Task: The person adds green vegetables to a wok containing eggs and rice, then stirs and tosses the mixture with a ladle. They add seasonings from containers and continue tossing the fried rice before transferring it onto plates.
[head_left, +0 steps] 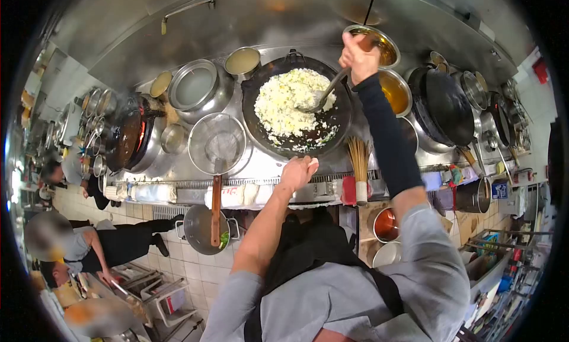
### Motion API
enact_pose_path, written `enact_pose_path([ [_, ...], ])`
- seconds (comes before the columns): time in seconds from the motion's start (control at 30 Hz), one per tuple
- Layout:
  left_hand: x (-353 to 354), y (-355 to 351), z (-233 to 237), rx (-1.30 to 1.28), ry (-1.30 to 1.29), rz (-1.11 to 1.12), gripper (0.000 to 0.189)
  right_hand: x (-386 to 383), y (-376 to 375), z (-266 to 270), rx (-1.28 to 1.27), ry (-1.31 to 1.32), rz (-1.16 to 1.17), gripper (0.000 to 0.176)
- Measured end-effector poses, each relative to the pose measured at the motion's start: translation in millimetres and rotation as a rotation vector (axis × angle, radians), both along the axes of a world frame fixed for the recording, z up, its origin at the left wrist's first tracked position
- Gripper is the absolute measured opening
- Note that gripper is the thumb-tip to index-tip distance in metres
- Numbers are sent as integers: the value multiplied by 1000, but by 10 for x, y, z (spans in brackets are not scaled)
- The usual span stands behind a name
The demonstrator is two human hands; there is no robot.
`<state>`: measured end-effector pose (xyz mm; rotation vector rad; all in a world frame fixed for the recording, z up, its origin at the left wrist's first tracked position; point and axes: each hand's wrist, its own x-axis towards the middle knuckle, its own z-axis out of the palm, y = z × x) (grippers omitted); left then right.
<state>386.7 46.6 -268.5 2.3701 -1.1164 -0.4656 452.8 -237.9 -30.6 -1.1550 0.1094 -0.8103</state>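
Observation:
A large black wok holds a heap of fried rice with pale grains and green bits. My left hand is closed at the wok's near rim, over where a handle sits; the grip itself is mostly hidden. A scrap of something pale shows by its fingers. My right hand is wrapped round the handle of a metal ladle. The ladle's bowl rests in the rice on the right side of the wok. Just behind my right hand stands a metal bowl of amber liquid.
Left of the wok are a wire strainer with a wooden handle and a steel pot. A bamboo brush stands at the right, near another wok. A second oil container sits under my right forearm. Co-workers are at far left.

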Motion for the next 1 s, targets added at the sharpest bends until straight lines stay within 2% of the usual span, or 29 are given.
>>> enact_pose_path([
  [0.07, 17, -15, 51, 43, 31, 26, 49, -106, 210, 39, 2, -130, -128, 34],
  [0.1, 53, -41, 156, 62, 61, 34, 50, 11, 327, -324, -7, -76, -322, 35],
  [0.13, 12, -21, 195, 89, 102, 36, 51, 82, 515, -782, 6, -62, -252, 35],
  [0.17, 49, -34, 220, 32, 52, -5, 54, 38, 748, -852, 19, -54, -185, 36],
  [0.23, -13, 25, 272, -19, -72, -110, 58, -42, 756, -747, 34, 16, 33, 36],
  [0.3, -258, 63, 91, -75, -94, 40, 52, -370, 958, -460, 26, 93, 186, 34],
  [0.33, -297, 41, 46, -109, -115, 115, 49, -557, 1113, -296, -45, 142, 158, 33],
  [0.37, -307, 80, 290, -193, -129, 99, 46, -685, 1228, -131, -121, 185, 129, 32],
  [0.43, -464, 385, 1159, -336, -128, 59, 40, -891, 1365, 41, -236, 276, -10, 36],
  [0.47, -401, 419, 1296, -265, -29, 85, 38, -834, 1352, 11, -270, 201, -79, 36],
  [0.5, -348, 412, 1313, -276, -119, 39, 45, -832, 1398, -74, -292, 141, -145, 37],
  [0.57, -482, 279, 586, 20, -112, -8, 48, -514, 1224, -469, -329, 164, -175, 37],
  [0.6, -615, 268, 64, -33, -234, -19, 49, -400, 1114, -485, -410, 174, -233, 36],
  [0.67, -866, 377, -271, -93, -171, -36, 44, -264, 940, -187, -248, 15, -273, 35],
  [0.73, -1215, 731, -226, -87, -110, -73, 42, -333, 967, 226, -64, -121, -184, 32],
  [0.77, -1269, 840, 20, -69, -54, -105, 40, -368, 974, 374, -8, -196, -123, 30],
  [0.8, -1282, 888, 426, 0, 16, -80, 37, -485, 1100, 513, -75, -153, -116, 32],
  [0.87, -830, 814, 1154, -78, 7, -45, 37, -721, 1356, 566, -64, -45, -130, 32],
  [0.9, -595, 713, 1309, -119, 2, -26, 37, -793, 1456, 566, -60, 9, -136, 33],
  [0.97, -308, 484, 1038, -112, -53, -56, 38, -703, 1512, 110, -76, 78, -161, 32],
  [1.0, -369, 368, 390, -8, -121, -120, 39, -533, 1365, -350, -160, 78, -234, 32],
])
